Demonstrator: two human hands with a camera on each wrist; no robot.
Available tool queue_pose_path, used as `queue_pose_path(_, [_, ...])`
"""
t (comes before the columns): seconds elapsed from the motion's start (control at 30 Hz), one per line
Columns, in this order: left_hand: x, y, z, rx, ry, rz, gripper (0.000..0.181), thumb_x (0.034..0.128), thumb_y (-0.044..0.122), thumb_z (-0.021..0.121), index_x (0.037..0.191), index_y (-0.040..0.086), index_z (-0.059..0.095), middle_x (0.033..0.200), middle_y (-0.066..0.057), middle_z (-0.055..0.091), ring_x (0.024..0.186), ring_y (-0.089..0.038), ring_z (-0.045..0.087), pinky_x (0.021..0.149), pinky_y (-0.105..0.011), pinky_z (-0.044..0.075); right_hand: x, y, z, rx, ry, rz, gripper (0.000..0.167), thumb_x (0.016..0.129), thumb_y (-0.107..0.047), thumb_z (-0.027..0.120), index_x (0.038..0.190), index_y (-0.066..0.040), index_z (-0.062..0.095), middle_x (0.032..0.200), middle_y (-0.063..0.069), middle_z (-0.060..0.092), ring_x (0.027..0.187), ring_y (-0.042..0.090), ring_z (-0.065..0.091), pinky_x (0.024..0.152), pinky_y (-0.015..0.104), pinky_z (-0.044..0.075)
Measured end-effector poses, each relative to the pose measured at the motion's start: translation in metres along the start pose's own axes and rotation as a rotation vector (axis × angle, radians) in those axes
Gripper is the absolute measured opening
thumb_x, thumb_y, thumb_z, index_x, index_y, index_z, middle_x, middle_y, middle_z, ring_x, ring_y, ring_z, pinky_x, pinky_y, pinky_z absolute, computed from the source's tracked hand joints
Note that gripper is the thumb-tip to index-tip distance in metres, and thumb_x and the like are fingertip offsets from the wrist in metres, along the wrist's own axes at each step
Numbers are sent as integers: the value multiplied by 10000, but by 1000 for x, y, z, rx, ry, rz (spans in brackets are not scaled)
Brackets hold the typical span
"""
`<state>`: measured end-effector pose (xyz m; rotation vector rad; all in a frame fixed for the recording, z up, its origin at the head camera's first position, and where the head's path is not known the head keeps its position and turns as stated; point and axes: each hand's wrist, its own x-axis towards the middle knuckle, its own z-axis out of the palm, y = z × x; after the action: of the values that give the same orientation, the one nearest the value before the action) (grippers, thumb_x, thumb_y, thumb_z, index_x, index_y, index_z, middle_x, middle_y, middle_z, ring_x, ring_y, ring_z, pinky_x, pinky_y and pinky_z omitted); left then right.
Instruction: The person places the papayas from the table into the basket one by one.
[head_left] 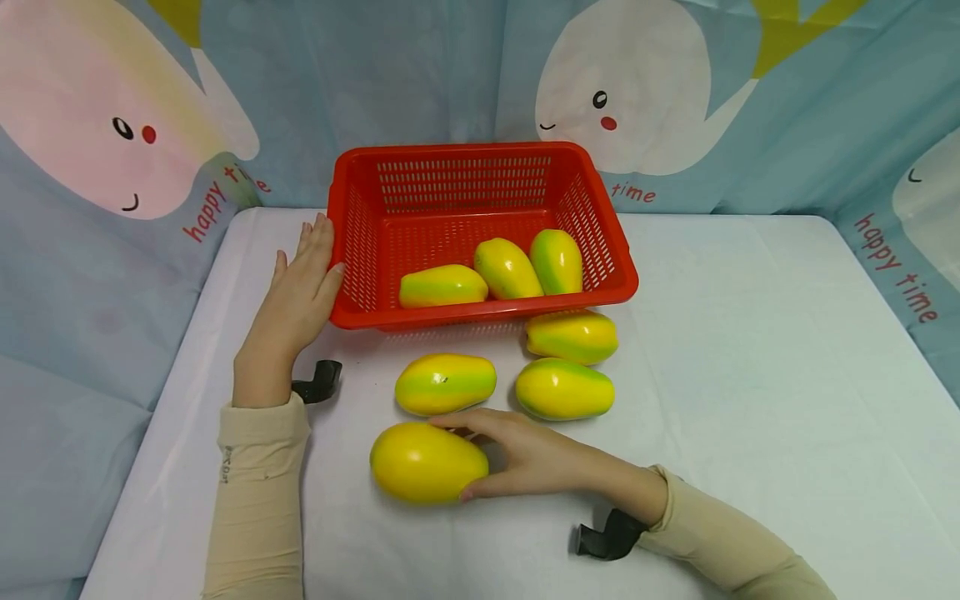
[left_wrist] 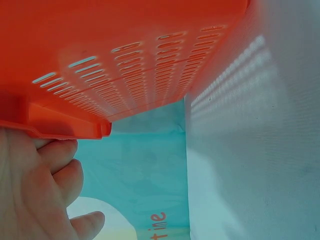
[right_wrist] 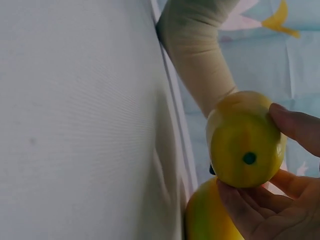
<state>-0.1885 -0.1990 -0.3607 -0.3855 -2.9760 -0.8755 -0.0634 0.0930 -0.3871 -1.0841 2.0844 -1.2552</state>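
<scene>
At the near middle of the table, my right hand point(head_left: 528, 454) holds the narrow end of a yellow papaya point(head_left: 420, 463) between thumb and fingers. The right wrist view shows that papaya point(right_wrist: 245, 145) end-on, with a dark spot at its tip. Against the left side of a red plastic basket point(head_left: 480, 314), my left hand point(head_left: 296, 287) rests with its fingers extended; in the left wrist view they touch the rim from outside. Three yellow-green papayas point(head_left: 444, 287) lie inside the basket. Just behind the held one is another papaya point(head_left: 446, 384).
Two more papayas, one point(head_left: 572, 337) by the basket's front wall and one point(head_left: 565, 389) nearer me, lie right of centre. Black wrist mounts point(head_left: 611, 535) show at both wrists. A printed curtain point(head_left: 450, 75) stands behind the white table point(head_left: 735, 350).
</scene>
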Motion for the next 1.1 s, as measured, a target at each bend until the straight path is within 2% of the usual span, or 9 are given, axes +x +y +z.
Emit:
queue_pose_path(0.23, [-2,0,-2,7,6,0,610,1010,325,286,1516,100,32,1571,-49,19,1440,-233,-17,1113,-531,-69,-1,-2,-4,25,28,-17,728,795,-183,770,1420,-137,400,1404,-44,454,1167,71,506,974,263,427])
queue_pose_path(0.53, [-1,0,-1,0,2,4,606,1012,319,285,1516,97,32,1571,-43,15,1440,-226,-22,1114,-529,-69,-5,-9,-15,48,75,43,709,803,-219,764,1416,-139,418,1399,-29,465,1159,113,527,957,275,446])
queue_pose_path(0.8, [-1,2,-1,1,7,-3,609,1011,332,288,1517,109,34,1572,-39,23,1440,-222,-15,1117,-519,-68,1,-17,-30,28,157,-10,726,791,-175,774,1416,-107,412,1393,18,472,1169,154,525,953,296,454])
queue_pose_path(1.0, [-1,2,0,2,5,-5,609,1011,329,289,1517,111,29,1571,-41,21,1439,-210,-23,1113,-519,-77,10,-29,-42,41,255,-61,738,758,-81,788,1399,-49,423,1379,37,484,1174,191,516,965,319,449])
queue_pose_path(1.1, [-1,2,-1,4,9,-13,614,1009,328,301,1517,113,31,1571,-46,27,1439,-218,-16,1112,-521,-78,16,-35,-46,31,293,-55,740,757,-79,788,1399,-53,421,1380,32,479,1165,195,520,960,305,451])
